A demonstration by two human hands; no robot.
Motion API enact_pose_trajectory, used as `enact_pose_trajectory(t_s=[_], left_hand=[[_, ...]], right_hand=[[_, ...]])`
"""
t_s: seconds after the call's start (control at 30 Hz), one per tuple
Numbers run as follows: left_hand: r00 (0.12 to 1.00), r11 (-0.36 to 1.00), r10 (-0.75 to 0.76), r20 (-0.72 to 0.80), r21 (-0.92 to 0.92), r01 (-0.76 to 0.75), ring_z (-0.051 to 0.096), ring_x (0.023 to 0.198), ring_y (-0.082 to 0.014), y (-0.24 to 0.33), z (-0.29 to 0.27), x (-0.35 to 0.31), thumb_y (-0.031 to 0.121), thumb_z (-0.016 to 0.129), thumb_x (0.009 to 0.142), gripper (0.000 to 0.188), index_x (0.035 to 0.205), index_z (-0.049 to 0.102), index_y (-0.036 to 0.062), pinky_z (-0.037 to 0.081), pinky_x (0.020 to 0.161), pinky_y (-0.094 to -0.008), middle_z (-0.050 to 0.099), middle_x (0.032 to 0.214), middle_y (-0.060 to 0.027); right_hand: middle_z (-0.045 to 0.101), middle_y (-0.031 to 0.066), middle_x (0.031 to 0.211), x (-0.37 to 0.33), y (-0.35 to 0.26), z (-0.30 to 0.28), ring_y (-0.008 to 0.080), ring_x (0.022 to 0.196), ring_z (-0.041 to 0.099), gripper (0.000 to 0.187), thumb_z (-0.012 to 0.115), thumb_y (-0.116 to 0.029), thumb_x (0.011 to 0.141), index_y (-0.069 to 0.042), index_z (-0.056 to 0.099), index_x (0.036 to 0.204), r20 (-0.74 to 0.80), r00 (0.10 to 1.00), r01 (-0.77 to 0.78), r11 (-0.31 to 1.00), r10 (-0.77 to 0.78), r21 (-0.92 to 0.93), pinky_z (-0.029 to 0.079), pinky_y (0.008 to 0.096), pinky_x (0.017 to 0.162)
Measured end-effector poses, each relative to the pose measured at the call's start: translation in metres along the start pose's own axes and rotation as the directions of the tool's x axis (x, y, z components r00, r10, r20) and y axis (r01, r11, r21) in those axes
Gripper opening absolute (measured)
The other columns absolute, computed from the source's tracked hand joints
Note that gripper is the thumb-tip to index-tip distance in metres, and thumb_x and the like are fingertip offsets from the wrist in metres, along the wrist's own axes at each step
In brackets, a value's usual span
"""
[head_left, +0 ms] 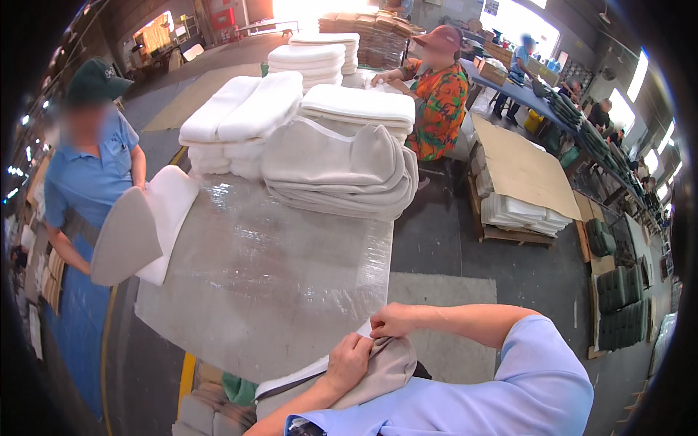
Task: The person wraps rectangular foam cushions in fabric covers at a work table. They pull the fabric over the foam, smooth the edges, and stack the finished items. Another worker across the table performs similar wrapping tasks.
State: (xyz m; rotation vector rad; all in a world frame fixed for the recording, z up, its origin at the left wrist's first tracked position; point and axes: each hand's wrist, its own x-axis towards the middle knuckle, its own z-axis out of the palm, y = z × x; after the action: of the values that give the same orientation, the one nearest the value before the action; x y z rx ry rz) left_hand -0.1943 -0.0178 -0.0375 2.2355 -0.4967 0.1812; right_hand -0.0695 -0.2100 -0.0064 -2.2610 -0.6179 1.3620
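Note:
At the table's near edge, my left hand [347,362] and my right hand [392,320] are close together, both with fingers pinched on a grey fabric cushion cover [389,370]. A white pad edge [291,378] shows inside the cover, beside a dark strip along its opening. The cover rests against my body, partly behind my left forearm. What exactly lies between my fingertips is too small to make out. Beyond my hands is the grey table [269,269] with clear plastic film over its top.
Grey covers [334,163] are piled at the table's far side, beside stacked white pads [240,109]. At left, a co-worker [94,160] holds a grey cover [127,236] and a white pad [171,211]. Another person [440,94] stands beyond. A loaded pallet [520,189] is at right.

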Motion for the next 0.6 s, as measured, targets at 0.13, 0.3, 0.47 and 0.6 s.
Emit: enact_pose_trajectory(t_s=[0.13,0.3,0.47,0.6], left_hand=[[0.999,0.999,0.036,-0.036,0.016,-0.035,0.065,0.082,-0.0318,0.002,-0.003,0.002,0.007,0.067,0.091,0.003,0.090,0.065,0.0094,0.055,0.069,-0.0452,0.060,0.087,-0.0097],[0.997,0.999,0.044,-0.064,0.028,-0.042,0.064,0.081,-0.0307,0.001,-0.004,0.003,0.007,0.066,0.091,0.004,0.090,0.065,0.0098,0.055,0.068,-0.0446,0.060,0.086,-0.0093],[0.997,1.000,-0.005,-0.073,-0.001,0.005,0.065,0.082,-0.0329,-0.003,-0.003,0.004,0.008,0.068,0.091,0.003,0.091,0.065,0.0089,0.055,0.070,-0.0451,0.062,0.089,-0.0108],[0.948,0.926,-0.318,-0.027,-0.225,0.304,0.067,0.081,-0.0286,-0.012,-0.001,0.009,0.015,0.080,0.090,0.018,0.097,0.066,0.0047,0.054,0.070,-0.0398,0.065,0.092,-0.0117]], right_hand=[[0.077,0.0128,0.104,0.014,-0.008,-0.007,0.0278,0.095,0.072,0.033,0.072,-0.039,0.097,-0.008,0.077,0.106,0.082,0.996,-0.011,0.981,0.027,-0.195,0.056,0.0435,0.080],[0.076,0.0066,0.100,0.021,-0.008,-0.009,0.0224,0.090,0.069,0.027,0.076,-0.033,0.092,-0.008,0.078,0.104,0.176,0.984,-0.045,0.999,0.043,0.007,0.055,0.0402,0.075],[0.074,0.0039,0.096,0.023,0.001,-0.001,0.0163,0.087,0.066,0.023,0.077,-0.028,0.092,-0.007,0.077,0.101,0.137,0.990,-0.052,0.969,0.019,0.240,0.053,0.0351,0.070],[0.073,0.0042,0.093,0.017,0.006,0.004,0.0160,0.086,0.066,0.020,0.076,-0.026,0.093,-0.007,0.075,0.100,-0.011,1.000,-0.010,0.956,0.014,0.294,0.053,0.0351,0.071]])
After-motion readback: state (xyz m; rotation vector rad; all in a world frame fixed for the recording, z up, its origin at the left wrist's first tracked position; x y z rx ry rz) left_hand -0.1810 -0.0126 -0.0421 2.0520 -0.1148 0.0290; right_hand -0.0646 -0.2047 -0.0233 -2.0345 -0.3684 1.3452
